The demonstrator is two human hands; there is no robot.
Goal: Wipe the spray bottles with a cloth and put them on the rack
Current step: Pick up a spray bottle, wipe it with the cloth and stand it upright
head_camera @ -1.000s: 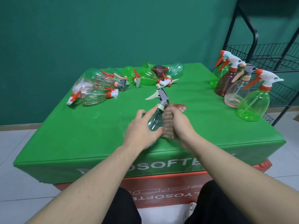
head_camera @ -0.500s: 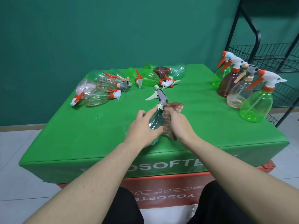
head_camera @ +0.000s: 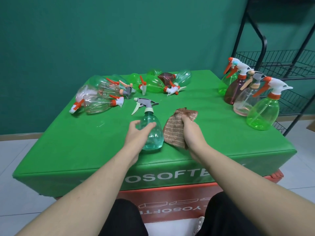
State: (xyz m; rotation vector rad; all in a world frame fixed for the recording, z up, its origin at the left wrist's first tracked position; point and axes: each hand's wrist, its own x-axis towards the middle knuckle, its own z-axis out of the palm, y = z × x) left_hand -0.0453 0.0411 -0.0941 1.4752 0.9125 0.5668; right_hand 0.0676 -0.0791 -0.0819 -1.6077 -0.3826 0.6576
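Green padded table (head_camera: pixel 213 142) w/ white lettering on its front edge, red base under it, teal wall behind, pale tile floor. Black wire rack (head_camera: pixel 279 65) stands at far right, just beside the table. Four bottles (head_camera: pixel 252 99) stand upright at the table's right edge, near the rack. A heap of bottles (head_camera: pixel 122 89) lies on its side at the back left & centre.

My left hand (head_camera: pixel 138 135) curls round the teal bottle (head_camera: pixel 151 130), fingers & thumb wrapped on its belly; it stands upright near the front edge, grey trigger pointing left. My right hand (head_camera: pixel 190 132) grips the brown cloth (head_camera: pixel 175 126), fingers bunched in it, just beside the bottle on its right; can't tell if cloth & bottle touch.
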